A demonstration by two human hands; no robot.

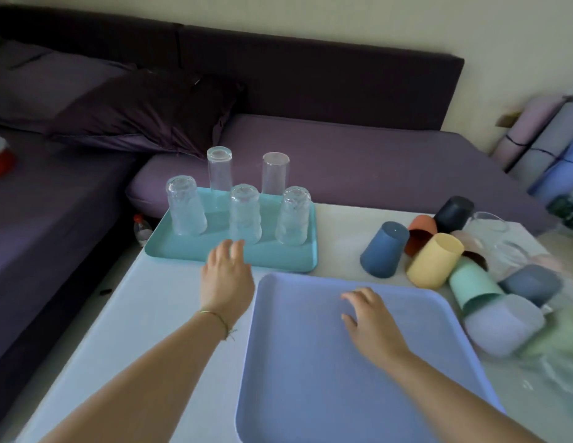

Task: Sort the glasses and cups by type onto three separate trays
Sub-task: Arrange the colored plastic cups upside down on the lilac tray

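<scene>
glasses (245, 214): clear glass | trays (310, 362): matt plastic | sofa (358, 161): cloth

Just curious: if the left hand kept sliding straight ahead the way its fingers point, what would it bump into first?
Probably the middle textured glass on the teal tray; the left hand points at it, though depth is uncertain.

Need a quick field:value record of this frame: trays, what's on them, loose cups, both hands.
teal tray: teal plastic tray, far left on the white table
teal tray load: five clear glasses upside down, three ribbed glasses in front, two tall smooth glasses behind
purple tray: lavender plastic tray, near centre, nothing on it
loose cups: coloured plastic cups heaped on the table's right, mostly tipped over
left hand: left hand open, at teal tray's near edge
right hand: right hand open, over the lavender tray
</scene>
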